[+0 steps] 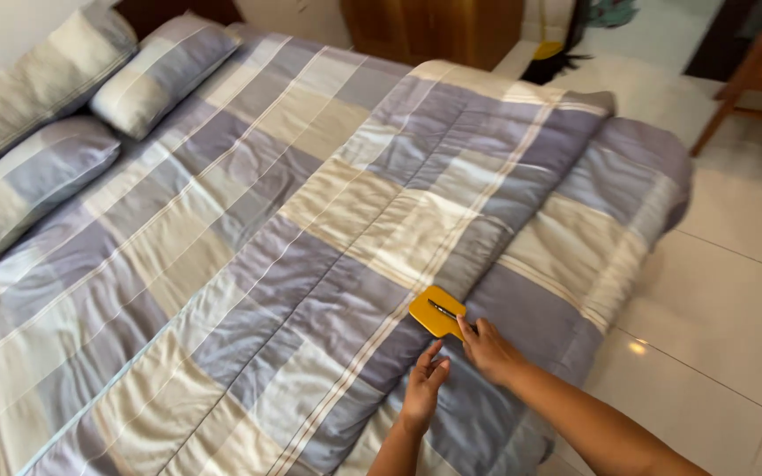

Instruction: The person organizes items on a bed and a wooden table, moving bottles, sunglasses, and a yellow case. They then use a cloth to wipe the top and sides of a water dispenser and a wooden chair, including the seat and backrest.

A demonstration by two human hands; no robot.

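Note:
A small flat yellow object [435, 310] with a dark slim piece across its top lies on the checked quilt [310, 229] near the bed's right side. My right hand [489, 349] touches its near edge with the fingertips. Just to the left, my left hand [425, 386] rests on the quilt with its fingers loosely bent, holding nothing. The quilt is patterned in purple, grey and cream squares and is folded back over itself along the bed's right edge.
Three pillows [37, 167] in the same pattern lie at the bed's head on the left. White tiled floor [734, 300] runs along the right. A wooden chair leg [734, 97] and a wooden cabinet [434, 31] stand beyond the bed.

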